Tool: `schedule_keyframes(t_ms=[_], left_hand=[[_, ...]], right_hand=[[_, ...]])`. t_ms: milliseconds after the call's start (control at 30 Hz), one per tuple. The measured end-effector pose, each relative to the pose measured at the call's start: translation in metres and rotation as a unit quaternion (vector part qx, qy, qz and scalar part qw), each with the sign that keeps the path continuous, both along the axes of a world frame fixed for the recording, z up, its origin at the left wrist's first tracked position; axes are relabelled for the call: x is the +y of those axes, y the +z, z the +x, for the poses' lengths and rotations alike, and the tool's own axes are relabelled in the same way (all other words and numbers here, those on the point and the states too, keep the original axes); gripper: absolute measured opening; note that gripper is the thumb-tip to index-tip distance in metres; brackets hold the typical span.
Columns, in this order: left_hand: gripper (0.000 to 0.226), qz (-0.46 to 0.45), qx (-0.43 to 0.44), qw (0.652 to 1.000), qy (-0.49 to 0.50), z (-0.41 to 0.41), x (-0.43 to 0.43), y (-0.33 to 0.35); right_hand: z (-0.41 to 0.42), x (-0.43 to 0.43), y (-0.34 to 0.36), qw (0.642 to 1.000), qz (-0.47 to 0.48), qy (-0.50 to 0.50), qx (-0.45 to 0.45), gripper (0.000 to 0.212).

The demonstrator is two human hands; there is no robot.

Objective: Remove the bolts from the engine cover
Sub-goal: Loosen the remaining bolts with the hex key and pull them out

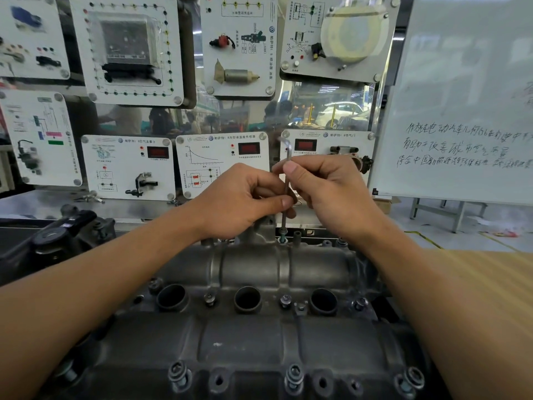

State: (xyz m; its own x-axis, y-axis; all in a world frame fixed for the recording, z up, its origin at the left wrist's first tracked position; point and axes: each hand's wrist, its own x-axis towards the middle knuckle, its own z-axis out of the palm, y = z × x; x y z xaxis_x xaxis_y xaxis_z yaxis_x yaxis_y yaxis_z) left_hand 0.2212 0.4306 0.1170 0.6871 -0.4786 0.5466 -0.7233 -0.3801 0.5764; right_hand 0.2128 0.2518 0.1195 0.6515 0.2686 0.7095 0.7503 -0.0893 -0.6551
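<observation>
A grey metal engine cover (251,336) fills the lower middle of the view. A thin L-shaped hex key (285,215) stands upright with its tip in a bolt (283,240) at the cover's far edge. My left hand (239,200) pinches the key's shaft from the left. My right hand (326,192) pinches the shaft higher up, near the bend. More bolts sit along the near edge (293,376) and in the middle row (286,300).
Three round plug wells (247,298) open in the cover's middle. A board of white sensor panels (129,166) stands just behind the engine. A whiteboard (461,111) with handwriting is at the right, a wooden surface (490,284) below it. A black part (57,235) lies at left.
</observation>
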Motion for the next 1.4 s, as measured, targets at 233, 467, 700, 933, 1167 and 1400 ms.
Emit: schedule_keyframes(t_ms=[233,467,700,933,1167,1400], left_hand=[[0.020,-0.013,-0.056,0.998,0.039,0.001,-0.005,-0.002],[0.016,-0.002,0.016,1.000,-0.015,-0.003,0.000,0.000],[0.011,0.003,-0.020,1.000,0.019,-0.004,-0.002,0.000],[0.016,-0.022,-0.063,0.997,0.045,-0.002,-0.012,-0.003],[0.017,-0.018,0.019,1.000,-0.013,-0.004,-0.002,-0.001],[0.015,-0.042,-0.004,0.999,0.017,-0.005,-0.002,0.000]], right_hand=[[-0.001,0.001,0.001,0.997,0.049,-0.044,-0.041,0.009],[-0.005,0.001,0.003,0.999,0.012,-0.021,-0.032,0.014],[0.000,0.000,0.000,0.999,-0.005,-0.023,-0.044,0.012],[-0.001,0.000,0.001,0.997,0.042,-0.048,-0.053,0.008],[-0.005,0.001,0.002,0.999,0.004,-0.021,-0.027,0.014],[-0.004,0.001,0.000,0.999,-0.003,-0.012,-0.032,0.012]])
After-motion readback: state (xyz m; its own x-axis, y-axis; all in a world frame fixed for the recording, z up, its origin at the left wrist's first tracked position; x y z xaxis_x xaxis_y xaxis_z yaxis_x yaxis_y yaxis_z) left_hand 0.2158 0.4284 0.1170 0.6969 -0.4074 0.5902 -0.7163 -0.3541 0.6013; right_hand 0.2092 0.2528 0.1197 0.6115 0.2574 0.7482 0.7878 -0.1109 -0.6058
